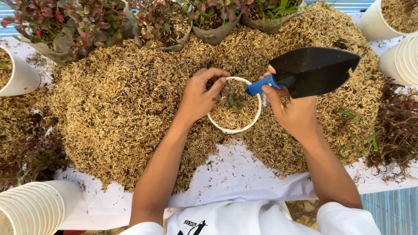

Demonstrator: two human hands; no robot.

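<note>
The left hand (198,98) is pressing its fingers around a small plant (233,99) in a white pot (235,129). The right hand (294,111) is gripping a black trowel (313,69) just right of it.
</note>
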